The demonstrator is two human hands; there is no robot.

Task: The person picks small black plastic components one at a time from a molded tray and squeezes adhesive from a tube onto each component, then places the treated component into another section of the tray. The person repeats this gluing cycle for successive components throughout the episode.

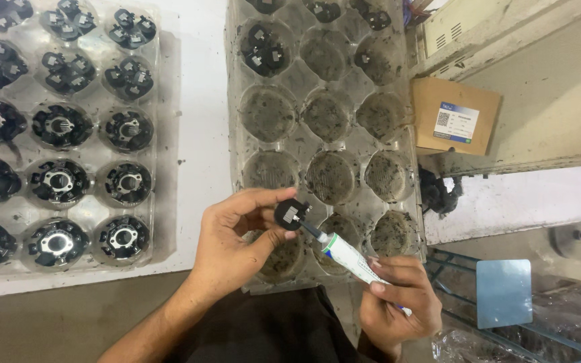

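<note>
Left hand (237,235): pinches small black round plastic part (291,213) by its rim. Right hand (395,296): closed around white squeeze tube (347,255), dark nozzle touching the part. Advice: keep the part steady and squeeze lightly. Just beyond: clear dimpled tray (411,168), mostly empty; its right edge is near. Left: filled tray (159,134).

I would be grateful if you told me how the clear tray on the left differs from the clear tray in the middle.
The left tray has a round black part in every visible pocket; the middle tray has mostly empty pockets, with black parts only in its far rows. The left tray's pockets look fairly clean, while the middle tray's are speckled with dark grime. The left hand and right hand work over the middle tray, not the left tray. Both are clear plastic with round pockets in three columns.
</note>
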